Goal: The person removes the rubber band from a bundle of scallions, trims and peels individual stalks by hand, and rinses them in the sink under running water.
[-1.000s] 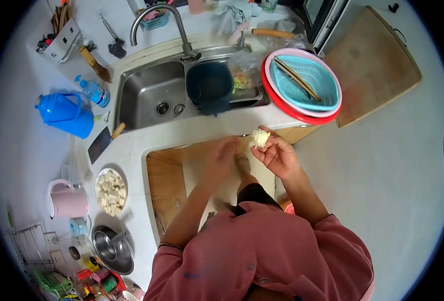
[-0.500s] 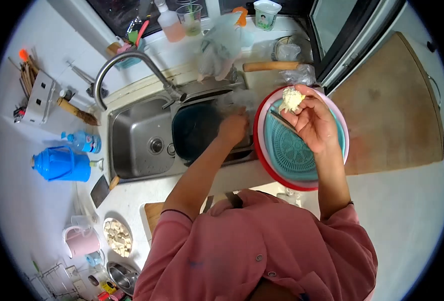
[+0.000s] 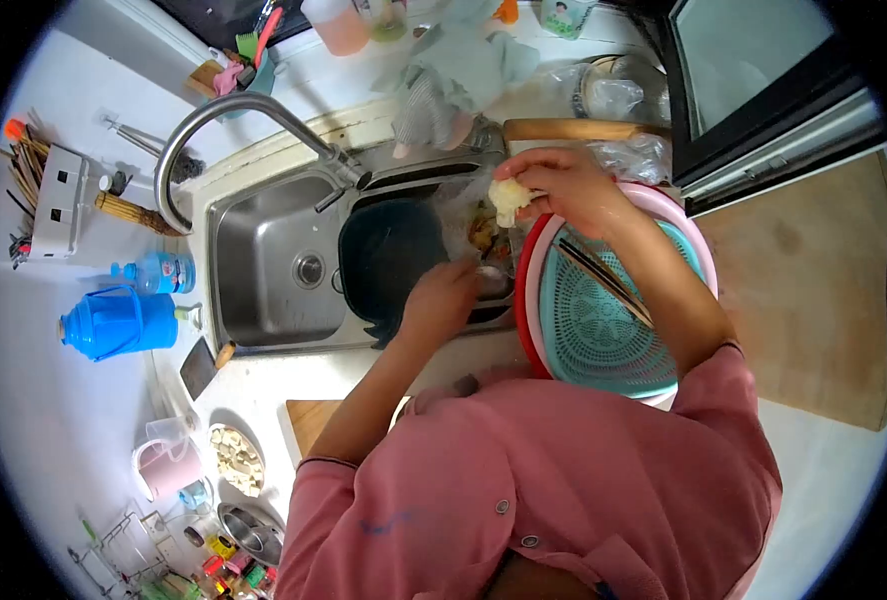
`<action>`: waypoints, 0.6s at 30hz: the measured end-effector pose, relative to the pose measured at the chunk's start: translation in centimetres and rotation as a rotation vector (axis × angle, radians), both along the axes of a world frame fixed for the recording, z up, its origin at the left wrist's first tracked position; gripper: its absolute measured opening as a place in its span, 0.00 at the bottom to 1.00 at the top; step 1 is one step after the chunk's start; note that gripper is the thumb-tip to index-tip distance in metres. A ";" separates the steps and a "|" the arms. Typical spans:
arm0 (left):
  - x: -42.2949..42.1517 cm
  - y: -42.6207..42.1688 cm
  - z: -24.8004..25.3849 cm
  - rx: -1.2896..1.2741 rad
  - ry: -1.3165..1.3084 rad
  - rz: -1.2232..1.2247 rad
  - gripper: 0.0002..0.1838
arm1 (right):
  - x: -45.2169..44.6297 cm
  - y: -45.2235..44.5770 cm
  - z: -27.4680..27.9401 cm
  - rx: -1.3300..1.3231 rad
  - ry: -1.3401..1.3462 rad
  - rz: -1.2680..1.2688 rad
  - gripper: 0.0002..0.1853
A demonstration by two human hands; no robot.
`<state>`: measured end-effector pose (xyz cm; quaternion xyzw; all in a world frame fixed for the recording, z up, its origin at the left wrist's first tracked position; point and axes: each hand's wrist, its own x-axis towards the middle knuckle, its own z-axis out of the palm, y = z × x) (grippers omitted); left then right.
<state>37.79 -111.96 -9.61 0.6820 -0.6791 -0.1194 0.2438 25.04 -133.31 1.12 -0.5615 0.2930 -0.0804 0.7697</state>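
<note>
My right hand (image 3: 568, 190) is closed with a pale cauliflower floret (image 3: 508, 198) pinched in its fingertips, above the right side of the sink. Beneath it, a clear plastic bag (image 3: 455, 215) with food scraps (image 3: 483, 230) inside lies open in the sink. My left hand (image 3: 441, 300) is closed at the bag's near edge; its fingertips are partly hidden. A dark basin (image 3: 388, 250) sits just left of the bag. By my right forearm is a turquoise colander (image 3: 603, 345) inside a pink basin (image 3: 698, 240), with chopsticks (image 3: 608, 285) lying across it.
An empty steel sink bowl (image 3: 263, 270) with a curved faucet (image 3: 253, 100) is on the left. Behind the basins lies a wooden rolling pin (image 3: 573, 130). A large wooden board (image 3: 798, 300) stands right. A plate of pale chunks (image 3: 236, 460) and a cleaver (image 3: 200, 368) are left.
My right hand has moved left from over the colander to above the bag, turning palm down with the floret. My left hand has drawn back slightly toward me, and the scraps now show.
</note>
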 end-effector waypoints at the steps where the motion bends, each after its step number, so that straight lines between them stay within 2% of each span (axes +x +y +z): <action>1: 0.3 0.7 0.3 0.010 -0.031 0.004 0.12 | 0.9 -0.4 -1.0 -0.069 0.060 0.076 0.12; 6: 0.5 2.1 0.3 0.014 -0.045 0.082 0.14 | 3.5 -1.8 -5.7 -0.421 0.297 0.479 0.12; 9: 0.2 2.2 -0.2 -0.026 -0.012 0.099 0.16 | 4.0 -2.0 -6.2 -1.007 0.340 0.634 0.13; 12: 0.0 2.8 0.4 -0.060 0.011 0.083 0.17 | 4.0 -1.1 -4.4 -1.003 0.140 0.380 0.11; 15: -0.6 4.1 1.6 -0.079 0.056 0.112 0.18 | 4.4 0.7 -1.4 -1.062 0.157 0.322 0.12; 16: -0.7 4.7 1.7 -0.066 0.074 0.138 0.18 | 4.8 1.3 -1.2 -1.076 0.106 0.267 0.18; 18: -0.7 6.2 1.6 -0.109 0.073 0.196 0.16 | 5.6 3.3 0.0 -1.094 0.102 0.277 0.18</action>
